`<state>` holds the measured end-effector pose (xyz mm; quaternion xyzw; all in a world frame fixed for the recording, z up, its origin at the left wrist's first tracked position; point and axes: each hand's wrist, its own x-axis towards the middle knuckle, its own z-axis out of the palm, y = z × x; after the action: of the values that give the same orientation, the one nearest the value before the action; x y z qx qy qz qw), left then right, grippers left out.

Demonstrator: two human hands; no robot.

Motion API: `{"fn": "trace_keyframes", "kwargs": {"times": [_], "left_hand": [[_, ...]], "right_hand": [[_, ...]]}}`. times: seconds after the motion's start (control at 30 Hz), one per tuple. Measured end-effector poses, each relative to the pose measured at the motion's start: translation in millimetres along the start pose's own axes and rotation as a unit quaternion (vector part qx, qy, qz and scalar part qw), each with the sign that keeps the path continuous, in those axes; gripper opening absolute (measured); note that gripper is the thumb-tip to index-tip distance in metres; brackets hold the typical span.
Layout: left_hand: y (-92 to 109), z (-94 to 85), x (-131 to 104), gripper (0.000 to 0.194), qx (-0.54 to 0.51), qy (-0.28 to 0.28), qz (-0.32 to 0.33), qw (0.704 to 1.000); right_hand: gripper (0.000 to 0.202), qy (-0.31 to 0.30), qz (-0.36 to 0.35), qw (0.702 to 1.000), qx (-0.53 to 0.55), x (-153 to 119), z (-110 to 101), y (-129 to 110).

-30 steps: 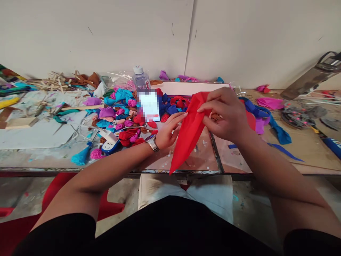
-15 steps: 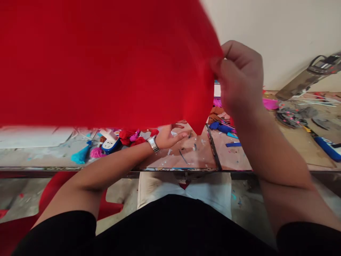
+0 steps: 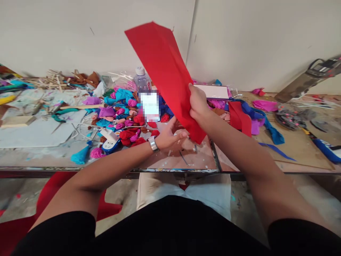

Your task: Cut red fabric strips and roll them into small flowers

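A long red sheet (image 3: 167, 74), folded or creased lengthwise, slants above the table from upper left to lower right. My right hand (image 3: 198, 101) is closed on its right edge. Below and left of the sheet's lower end, my left hand (image 3: 172, 137) is open, palm up, with thumb and fingers apart; some fingertips are partly hidden near the sheet. Rolled red, pink, purple and blue pieces (image 3: 128, 122) lie in a heap left of my left hand.
Behind the heap stand a plastic bottle (image 3: 142, 81) and a lit, blurred screen (image 3: 150, 106). A white power strip (image 3: 109, 142), green-handled pliers (image 3: 64, 112) and wooden sticks (image 3: 53, 81) lie left. Rightward are red strips (image 3: 239, 119), a board (image 3: 303, 153) and a leaning dark bottle (image 3: 301, 81).
The red sheet no longer fills the upper left; it now hangs as a narrow band near the middle. My right hand has moved left and down with it. My left hand has barely moved.
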<state>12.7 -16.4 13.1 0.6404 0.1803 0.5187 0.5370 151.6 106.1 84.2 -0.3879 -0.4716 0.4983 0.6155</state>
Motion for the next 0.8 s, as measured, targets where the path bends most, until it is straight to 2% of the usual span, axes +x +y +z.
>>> {"fn": "trace_keyframes", "kwargs": {"times": [0.07,0.17,0.3,0.4,0.47,0.57,0.67,0.73,0.8], "left_hand": [[2,2.3,1,0.067,-0.013,0.046,-0.006,0.999],[6,0.9,3,0.045,0.027,0.115,-0.029,0.993],[11,-3.3,7,0.051,0.003,0.155,-0.055,0.986],[12,-4.3,10,0.050,-0.032,0.179,-0.063,0.981],[12,-5.1,13,0.048,-0.045,0.200,-0.064,0.977],[10,-8.6,15,0.050,-0.054,0.230,-0.083,0.968],[6,-12.4,16,0.052,-0.065,0.223,-0.140,0.962],[3,-12.9,14,0.063,-0.092,0.202,-0.189,0.957],[2,-11.4,11,0.083,-0.118,0.185,-0.238,0.946]], "right_hand": [[0.056,-0.014,0.001,1.000,-0.017,-2,2,3],[0.059,-0.048,-0.004,0.999,-0.024,-7,-3,1],[0.056,-0.053,-0.013,0.998,0.023,-15,-20,-15],[0.059,-0.026,-0.038,0.996,0.077,-18,-36,-25],[0.059,-0.006,-0.055,0.995,0.086,-16,-47,-23],[0.054,0.030,-0.055,0.996,0.064,-4,-63,-2],[0.052,0.035,-0.045,0.998,0.015,14,-77,33],[0.046,0.026,-0.074,0.997,-0.004,23,-86,54],[0.043,0.040,-0.070,0.996,-0.025,28,-94,67]]}}
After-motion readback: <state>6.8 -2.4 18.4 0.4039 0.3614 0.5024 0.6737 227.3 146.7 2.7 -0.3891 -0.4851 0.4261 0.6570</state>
